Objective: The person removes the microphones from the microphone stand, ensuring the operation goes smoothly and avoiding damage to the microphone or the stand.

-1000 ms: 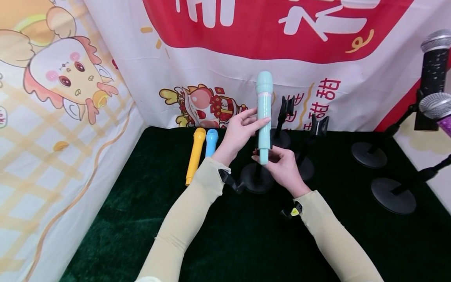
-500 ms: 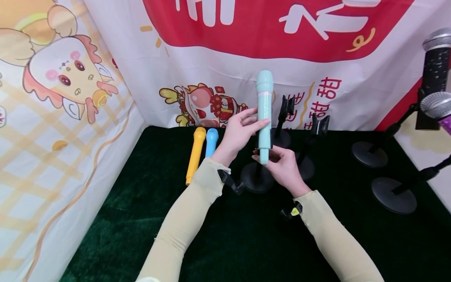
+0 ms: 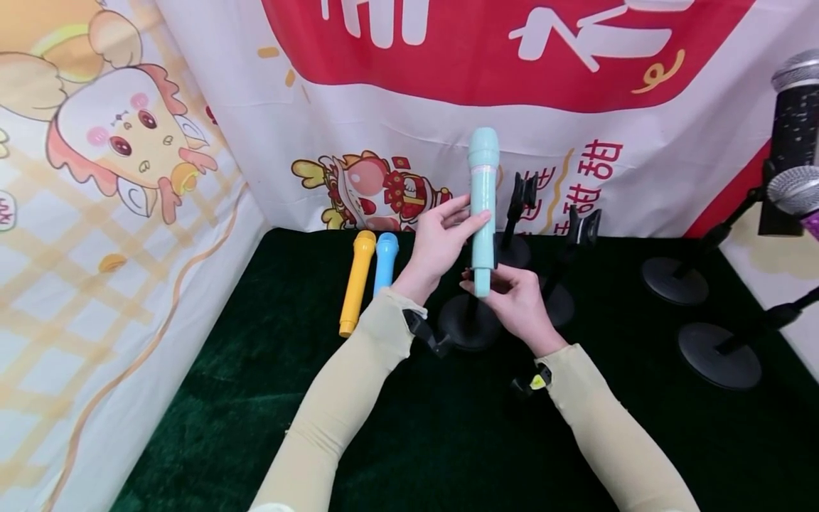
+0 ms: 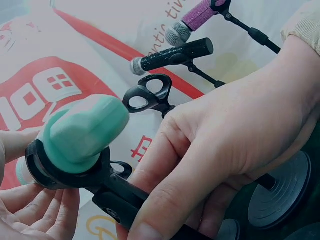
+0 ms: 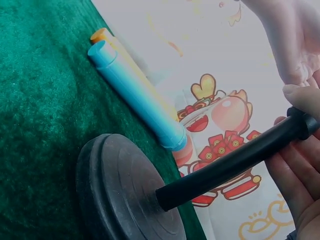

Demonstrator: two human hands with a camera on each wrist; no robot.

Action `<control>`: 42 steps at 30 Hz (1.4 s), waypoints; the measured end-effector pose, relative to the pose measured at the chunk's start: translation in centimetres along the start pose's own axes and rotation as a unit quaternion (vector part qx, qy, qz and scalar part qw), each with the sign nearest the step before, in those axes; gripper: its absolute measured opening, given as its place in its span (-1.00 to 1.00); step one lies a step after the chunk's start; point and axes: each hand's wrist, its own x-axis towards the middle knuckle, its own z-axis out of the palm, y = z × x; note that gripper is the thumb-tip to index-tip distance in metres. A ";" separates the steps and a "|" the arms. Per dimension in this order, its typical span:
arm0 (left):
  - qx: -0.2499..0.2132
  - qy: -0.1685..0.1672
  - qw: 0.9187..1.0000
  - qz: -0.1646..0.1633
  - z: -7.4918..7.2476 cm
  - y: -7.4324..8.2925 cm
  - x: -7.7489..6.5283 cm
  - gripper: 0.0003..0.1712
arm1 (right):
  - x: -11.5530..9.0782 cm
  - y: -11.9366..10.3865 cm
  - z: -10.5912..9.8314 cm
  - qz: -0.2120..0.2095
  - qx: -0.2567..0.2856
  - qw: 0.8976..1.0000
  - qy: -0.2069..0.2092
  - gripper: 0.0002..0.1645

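A mint-green microphone [image 3: 483, 199] stands nearly upright in the black clip [image 4: 45, 167] of a microphone stand [image 5: 215, 175]. My left hand [image 3: 438, 238] holds the microphone's body, thumb across its front. Below it, my right hand [image 3: 518, 302] grips the stand just under the clip, close to the microphone's narrow lower end. In the left wrist view, the clip curves round the microphone, whose narrow end points at the camera. The stand's round base [image 3: 470, 323] rests on the dark green cloth.
Yellow [image 3: 357, 284] and blue [image 3: 384, 259] microphones lie left of my left hand. Two other stands with bare clips [image 3: 584, 227] are behind and right. Further right, stands hold a black microphone [image 3: 793, 149] and a purple one [image 4: 200, 14]. A printed banner [image 3: 384, 114] hangs behind.
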 end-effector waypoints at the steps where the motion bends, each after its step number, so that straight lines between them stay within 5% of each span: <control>1: -0.003 0.002 1.000 0.001 0.0 0.0 0.0 -0.47 | 0.0 0.0 0.0 -0.002 -0.002 1.000 0.001 -0.72; 42: -0.029 0.039 0.999 0.015 0.5 0.1 2.0 -0.47 | 0.1 -0.3 0.4 -0.003 -0.019 1.000 0.014 -0.76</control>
